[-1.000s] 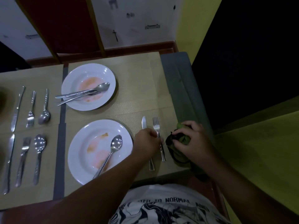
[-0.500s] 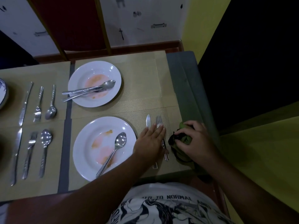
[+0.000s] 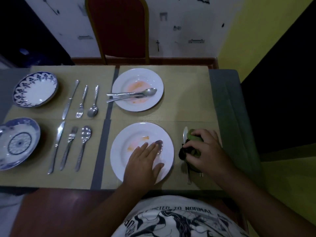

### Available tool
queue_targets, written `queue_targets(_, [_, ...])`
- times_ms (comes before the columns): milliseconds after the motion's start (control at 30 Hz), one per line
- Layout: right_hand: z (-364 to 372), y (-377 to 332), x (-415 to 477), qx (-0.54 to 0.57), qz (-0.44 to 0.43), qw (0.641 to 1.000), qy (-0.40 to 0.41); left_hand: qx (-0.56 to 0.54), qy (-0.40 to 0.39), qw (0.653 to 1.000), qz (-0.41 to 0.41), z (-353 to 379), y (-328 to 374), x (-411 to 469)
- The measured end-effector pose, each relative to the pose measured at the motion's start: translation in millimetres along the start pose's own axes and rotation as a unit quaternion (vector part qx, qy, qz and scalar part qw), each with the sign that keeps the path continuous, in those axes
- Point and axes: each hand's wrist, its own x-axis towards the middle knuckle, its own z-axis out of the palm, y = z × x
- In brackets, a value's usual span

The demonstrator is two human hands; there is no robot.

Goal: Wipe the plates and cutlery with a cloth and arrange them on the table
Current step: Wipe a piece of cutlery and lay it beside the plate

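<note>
The grey counter before me carries four tan placemats laid two by two. My left pair bears two blue-patterned plates and two rows of cutlery, each knife, fork, spoon; my right pair, two stained white plates and a green cloth.

White T-shirt at the bottom of the shot, with a black line-art print across the chest. Block capitals above it: "TO NORMAL" reads clearly, the rest is unclear. Left hand and right hand bare, forearms uncovered.
</note>
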Motion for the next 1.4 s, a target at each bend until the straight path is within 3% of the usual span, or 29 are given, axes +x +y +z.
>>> queue_targets(133, [20, -29, 14, 0.018, -0.058, 0.998, -0.032, 0.004, 0.037, 0.998, -0.055, -11, -28, -23])
queue_targets(300, [38, -56, 21, -0.014, -0.114, 0.99, -0.087, 0.01, -0.023, 0.993, -0.115, -20, -37, -23])
queue_targets(433, [53, -60, 20, -0.041, -0.149, 0.98, -0.123, 0.001, -0.055, 0.992, -0.116, -20, -34, -12])
queue_targets(633, [71, -57, 20, -0.097, -0.194, 0.967, -0.131, -0.1, -0.085, 0.979, -0.157, -19, -35, -5])
queue_targets(900, [58, -63, 27, -0.029, -0.18, 0.977, -0.11, -0.282, -0.072, 0.937, -0.192, -34, -39, -8])
queue_targets(1000, [52, -72, 31, -0.01, -0.181, 0.98, -0.077, -0.386, -0.093, 0.886, -0.241, -40, -44, -9])
queue_targets(1100, [49, -87, 38, 0.004, -0.196, 0.98, -0.034, -0.536, -0.104, 0.784, -0.295, -50, -40, -8])
queue_targets(1167, [51, -96, 42, 0.001, -0.216, 0.976, -0.033, -0.596, -0.113, 0.735, -0.302, -58, -36, -10])
queue_targets(1267, [56, -92, 51, -0.001, -0.216, 0.975, -0.057, -0.629, -0.13, 0.707, -0.295, -64, -31, -14])
queue_targets(1400, [59, -89, 54, 0.012, -0.179, 0.983, -0.029, -0.645, -0.119, 0.678, -0.333, -64, -32, -15])
